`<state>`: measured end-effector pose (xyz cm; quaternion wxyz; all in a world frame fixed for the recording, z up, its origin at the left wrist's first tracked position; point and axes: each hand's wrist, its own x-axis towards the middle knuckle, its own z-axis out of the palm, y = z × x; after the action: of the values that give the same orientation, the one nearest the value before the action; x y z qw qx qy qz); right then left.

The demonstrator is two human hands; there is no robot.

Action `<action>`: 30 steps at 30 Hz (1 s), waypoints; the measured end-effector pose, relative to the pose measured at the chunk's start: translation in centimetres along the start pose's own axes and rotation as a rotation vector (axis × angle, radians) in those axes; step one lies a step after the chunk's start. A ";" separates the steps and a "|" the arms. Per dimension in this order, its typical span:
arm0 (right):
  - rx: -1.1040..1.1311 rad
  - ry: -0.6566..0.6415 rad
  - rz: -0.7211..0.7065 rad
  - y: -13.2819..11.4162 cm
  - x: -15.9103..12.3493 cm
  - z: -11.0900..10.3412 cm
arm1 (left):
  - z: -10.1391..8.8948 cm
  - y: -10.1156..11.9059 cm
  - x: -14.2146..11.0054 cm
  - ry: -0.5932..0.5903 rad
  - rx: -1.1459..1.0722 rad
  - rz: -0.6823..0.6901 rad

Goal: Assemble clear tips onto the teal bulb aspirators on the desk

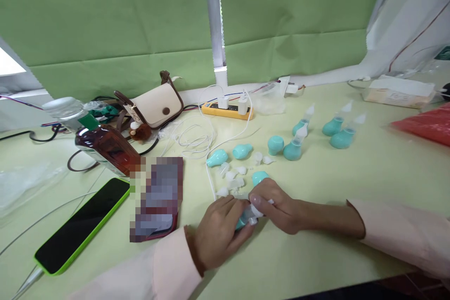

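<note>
Near the table's front, my left hand is closed around the teal bulb of a nasal aspirator. My right hand pinches its clear and white nozzle end; the fingers hide part of that join. Just behind my right hand lies a loose teal bulb. Two more bulbs, one on its side and one standing, are farther back. Small translucent nozzle pieces are scattered behind my hands. Several bulbs with nozzles fitted, such as one aspirator, stand at the right.
At left lie a green-cased phone, another phone in a red case and a tilted bottle of amber liquid. A cream handbag, white cable and yellow power strip are at the back. A red bag sits far right.
</note>
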<state>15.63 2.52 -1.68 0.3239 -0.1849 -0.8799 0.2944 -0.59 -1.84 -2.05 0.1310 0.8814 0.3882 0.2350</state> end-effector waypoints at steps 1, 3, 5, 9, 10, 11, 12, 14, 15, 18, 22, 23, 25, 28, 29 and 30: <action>0.048 -0.004 0.056 -0.2 0.1 0.0 | 0.0 0.0 0.0 0.013 -0.011 0.004; 0.158 -0.010 0.178 -0.5 0.2 0.0 | -0.1 0.1 0.0 0.038 -0.048 0.014; 0.263 -0.006 0.272 -0.7 0.4 0.0 | -0.3 0.2 0.0 0.061 -0.087 0.021; 0.448 0.012 0.420 -0.4 1.1 -0.5 | -0.5 0.2 -0.1 0.055 -0.078 0.033; 0.491 0.035 0.460 -0.3 1.4 -0.7 | -0.5 0.2 -0.1 0.045 -0.063 0.051; 0.514 0.085 0.497 -0.1 1.6 -1.0 | -0.5 0.2 -0.2 0.038 -0.051 0.064; 0.512 0.159 0.523 0.1 1.8 -1.4 | -0.4 0.2 -0.2 0.039 -0.044 0.068; 0.440 0.334 0.513 0.5 2.1 -2.0 | -0.4 0.2 -0.2 0.066 -0.048 0.040; 0.383 0.405 0.475 0.7 2.1 -2.2 | -0.4 0.3 -0.2 0.082 -0.054 0.009; 0.203 0.544 0.324 1.2 2.2 -2.7 | -0.5 0.5 -0.1 0.092 -0.080 -0.068; -0.167 0.702 0.091 1.9 1.9 -2.7 | -0.6 0.6 -0.2 0.082 -0.107 -0.101; -0.252 0.719 0.012 2.0 1.9 -2.7 | -0.6 0.6 -0.3 0.081 -0.097 -0.097; -0.371 0.721 -0.150 2.4 1.9 -2.6 | -0.6 0.6 -0.3 0.074 -0.069 -0.091; -0.552 0.626 -0.219 2.7 1.9 -2.4 | -0.6 0.6 -0.3 0.061 -0.049 -0.095; -0.634 0.578 -0.188 2.8 1.9 -2.4 | -0.5 0.6 -0.2 0.058 -0.047 -0.103; -0.718 0.516 -0.142 2.9 1.9 -2.3 | -0.5 0.6 -0.2 0.055 -0.045 -0.113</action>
<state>16.20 6.59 -1.19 0.4677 -0.2920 -0.8272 -0.1083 -0.62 -2.31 -1.41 0.1530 0.8482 0.4353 0.2601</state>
